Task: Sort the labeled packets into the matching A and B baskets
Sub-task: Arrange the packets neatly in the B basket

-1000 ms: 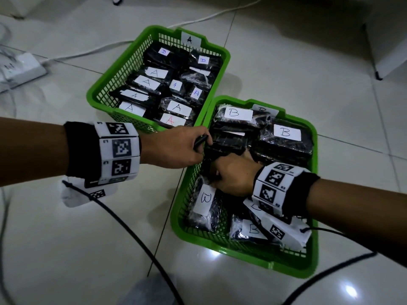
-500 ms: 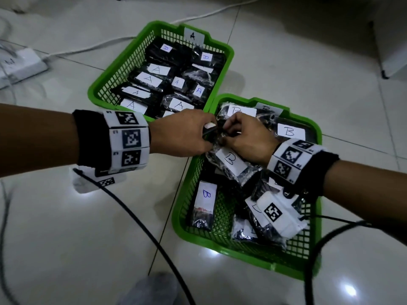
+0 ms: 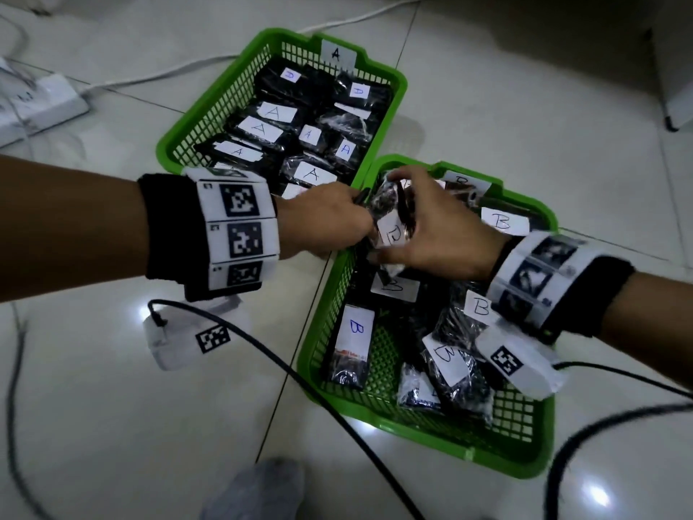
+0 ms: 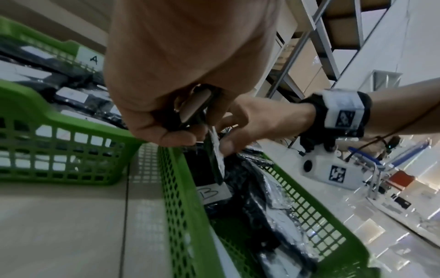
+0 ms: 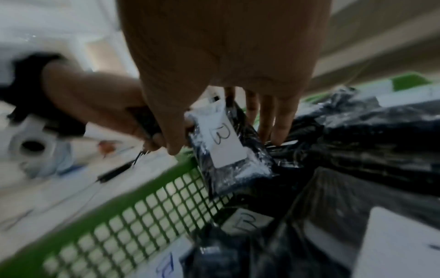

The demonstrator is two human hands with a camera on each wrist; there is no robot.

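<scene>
Two green mesh baskets sit on the tiled floor. Basket A holds several black packets labeled A. Basket B holds several labeled B. My right hand holds a B packet above basket B's far left corner, thumb on its near edge and fingers over its far end. My left hand is right beside it at the rim, fingers curled round a black pen. Whether it also touches the packet is unclear.
A white power strip and white cable lie far left. Black cables cross the floor in front of the baskets. A grey foot is at the bottom. White furniture stands far right.
My right hand lifted a B packet out of the middle of basket B and carried it up toward the far left corner, turning it upright. My left hand stayed at the rim.
</scene>
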